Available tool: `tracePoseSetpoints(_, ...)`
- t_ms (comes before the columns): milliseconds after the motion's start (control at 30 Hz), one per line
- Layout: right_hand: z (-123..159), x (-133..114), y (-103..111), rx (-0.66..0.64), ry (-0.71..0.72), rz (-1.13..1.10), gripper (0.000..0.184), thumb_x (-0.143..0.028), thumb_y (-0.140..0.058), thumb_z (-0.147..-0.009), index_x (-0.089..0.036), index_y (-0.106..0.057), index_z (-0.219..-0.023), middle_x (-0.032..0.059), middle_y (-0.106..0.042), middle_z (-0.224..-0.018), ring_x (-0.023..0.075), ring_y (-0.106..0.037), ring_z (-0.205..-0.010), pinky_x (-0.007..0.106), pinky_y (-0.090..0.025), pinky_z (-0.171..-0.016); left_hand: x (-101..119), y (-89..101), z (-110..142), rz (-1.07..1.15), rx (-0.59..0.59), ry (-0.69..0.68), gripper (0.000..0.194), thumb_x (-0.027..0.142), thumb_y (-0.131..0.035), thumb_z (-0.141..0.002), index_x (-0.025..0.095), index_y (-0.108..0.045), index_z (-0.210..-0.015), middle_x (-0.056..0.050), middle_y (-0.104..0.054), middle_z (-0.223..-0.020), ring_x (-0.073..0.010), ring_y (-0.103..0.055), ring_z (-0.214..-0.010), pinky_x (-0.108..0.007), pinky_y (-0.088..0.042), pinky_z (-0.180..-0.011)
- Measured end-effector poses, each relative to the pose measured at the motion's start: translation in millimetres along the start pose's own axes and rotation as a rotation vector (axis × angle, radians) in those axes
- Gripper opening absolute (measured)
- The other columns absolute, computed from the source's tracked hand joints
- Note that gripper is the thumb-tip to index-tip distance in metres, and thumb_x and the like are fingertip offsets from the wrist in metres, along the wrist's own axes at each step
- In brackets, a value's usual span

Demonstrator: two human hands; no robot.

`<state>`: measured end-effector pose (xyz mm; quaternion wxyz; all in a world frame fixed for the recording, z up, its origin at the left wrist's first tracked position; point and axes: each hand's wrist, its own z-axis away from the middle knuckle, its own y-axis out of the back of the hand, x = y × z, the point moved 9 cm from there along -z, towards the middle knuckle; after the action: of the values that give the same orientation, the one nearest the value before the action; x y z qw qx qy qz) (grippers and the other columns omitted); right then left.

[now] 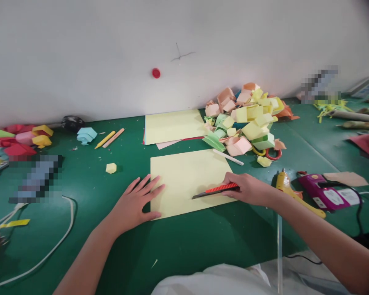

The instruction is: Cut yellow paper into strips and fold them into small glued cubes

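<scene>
A pale yellow sheet of paper [184, 176] lies flat on the green table before me. My left hand [138, 200] rests at the sheet's left edge, fingers spread, the tips on the paper. In my right hand [246, 188] is a utility knife [218, 189] with a red ribbed grip. Its blade points left, the tip at or just above the middle of the sheet; I cannot tell whether it touches. A thin whitish stick [228, 157] lies across the sheet's upper right corner.
Behind the sheet lies a paper stack [174, 126], beside a heap of folded paper pieces [249, 119]. A yellow glue gun [295, 192] and a purple power strip [329, 192] lie right. Leftward are a white cable [70, 213], crayon-like sticks [109, 139] and more folded pieces [18, 139].
</scene>
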<state>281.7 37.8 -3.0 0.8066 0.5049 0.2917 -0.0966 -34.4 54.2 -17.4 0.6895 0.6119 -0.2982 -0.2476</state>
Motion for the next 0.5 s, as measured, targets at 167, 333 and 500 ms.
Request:
tracePoseSetpoints(167,0.0,3.1,-0.6,-0.002,-0.006,0.002,0.03,-0.055,-0.056,-0.093,-0.025,-0.055,-0.098,0.0034,-0.069,-0.085,0.0215,-0.061,-0.072,0.031,-0.042,-0.064,-0.1,-0.2,0.1,-0.005,0.005,-0.006,0.08,0.076,-0.046,-0.091,0.043,-0.021,-0.159,0.006,-0.02,-0.168,-0.0311,-0.025,-0.154,-0.047,-0.014,-0.126)
tracePoseSetpoints(333,0.3,4.7,2.0,0.003,0.004,0.007,0.03,-0.055,-0.056,-0.094,-0.025,-0.056,-0.098,0.0033,-0.069,-0.084,0.0213,-0.061,-0.071,0.031,-0.042,-0.065,-1.1,-0.8,0.8,0.007,0.004,-0.005,0.081,0.077,-0.048,-0.09,0.043,-0.022,-0.159,0.006,-0.021,-0.168,-0.0313,-0.025,-0.154,-0.047,-0.013,-0.126)
tracePoseSetpoints(500,3.0,6.1,5.2,0.003,0.005,0.007,0.032,-0.057,-0.056,-0.093,-0.025,-0.056,-0.098,0.0026,-0.069,-0.082,0.0204,-0.059,-0.069,0.03,-0.04,-0.062,-1.2,-1.0,0.7,0.003,-0.004,-0.002,0.08,0.077,-0.047,-0.09,0.044,-0.022,-0.159,0.007,-0.02,-0.168,-0.0312,-0.024,-0.154,-0.048,-0.014,-0.126)
